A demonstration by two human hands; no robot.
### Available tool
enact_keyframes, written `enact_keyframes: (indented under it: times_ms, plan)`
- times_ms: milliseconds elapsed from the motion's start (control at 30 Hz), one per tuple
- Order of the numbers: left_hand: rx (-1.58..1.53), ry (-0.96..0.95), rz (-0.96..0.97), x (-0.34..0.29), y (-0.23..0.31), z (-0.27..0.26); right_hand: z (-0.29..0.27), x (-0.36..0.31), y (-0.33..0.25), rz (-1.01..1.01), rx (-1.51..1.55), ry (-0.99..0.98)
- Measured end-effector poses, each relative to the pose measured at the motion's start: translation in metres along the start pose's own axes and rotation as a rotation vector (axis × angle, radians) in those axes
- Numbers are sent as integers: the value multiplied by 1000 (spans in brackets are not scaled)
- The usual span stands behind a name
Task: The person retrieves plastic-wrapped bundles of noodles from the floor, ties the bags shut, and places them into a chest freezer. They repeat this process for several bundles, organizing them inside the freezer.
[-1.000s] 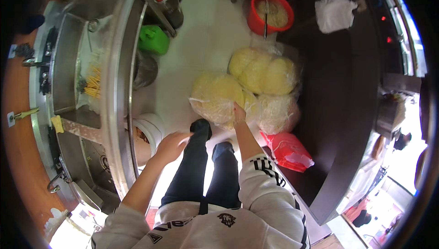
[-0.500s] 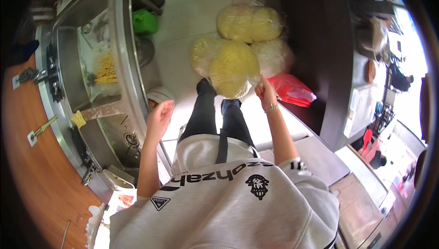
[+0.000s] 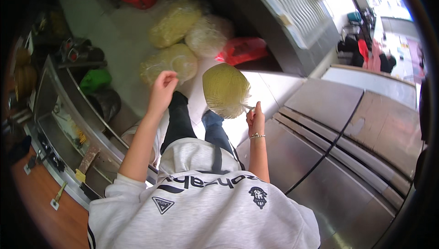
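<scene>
Yellow-filled bag point(image 3: 225, 89) hangs from closed right fingers point(image 3: 258, 111) — left fingers point(image 3: 168, 74) empty (half curled).

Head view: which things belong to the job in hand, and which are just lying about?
Belonging to the job:
yellow-filled plastic bag, in the right hand
similar bags on the floor, probably

Apparently lying about:
red tub
red plastic bag
green container
</scene>
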State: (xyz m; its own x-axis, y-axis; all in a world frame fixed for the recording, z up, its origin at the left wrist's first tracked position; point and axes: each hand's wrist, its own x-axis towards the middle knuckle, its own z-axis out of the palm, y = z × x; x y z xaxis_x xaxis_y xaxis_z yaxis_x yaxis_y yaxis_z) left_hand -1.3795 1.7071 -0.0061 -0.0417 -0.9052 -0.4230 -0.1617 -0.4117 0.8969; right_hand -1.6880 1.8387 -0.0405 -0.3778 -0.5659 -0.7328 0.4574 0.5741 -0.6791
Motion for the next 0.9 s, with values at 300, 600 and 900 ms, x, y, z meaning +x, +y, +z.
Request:
enact_keyframes:
  times_ms: [300,600,900]
  plan:
    - [218,-778,102,-28,30,426,-179,-30,4,150,259,210]
    - [429,-1415,247,-138,-5,791,-290,-82,12,42,675,668]
    - [324,-1540,351,-164,-20,904,-282,-67,3,115,976,993]
